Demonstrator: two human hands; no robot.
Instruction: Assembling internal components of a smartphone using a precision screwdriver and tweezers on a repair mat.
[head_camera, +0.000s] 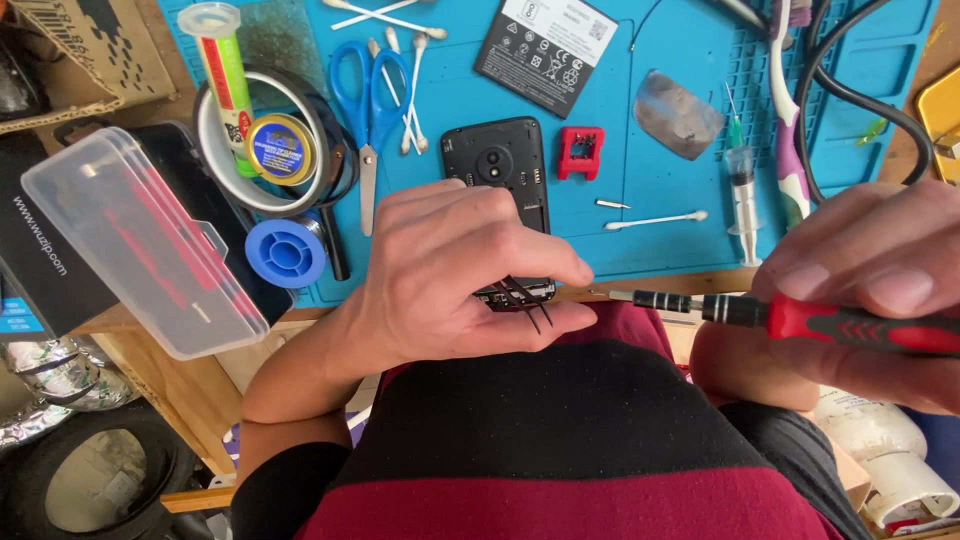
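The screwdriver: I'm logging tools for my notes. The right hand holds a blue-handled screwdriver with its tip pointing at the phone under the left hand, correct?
Not quite: the handle is red with black grip, not blue. The head view shows the right hand holding the screwdriver, its tip pointing at the phone under the left hand.

The left hand (460, 275) grips the near end of an opened black phone (497, 165) lying on a blue work mat (680, 250), with thin dark tweezers (527, 300) pinched between its fingers. The right hand (870, 295) holds a red-handled precision screwdriver (780, 315), its tip just beside the left thumb. Farther off lie blue scissors (368, 100), a phone battery (545, 50), a small red part (581, 152), cotton swabs (655, 220) and a syringe (742, 185). A clear plastic case (140, 240) sits at the left.
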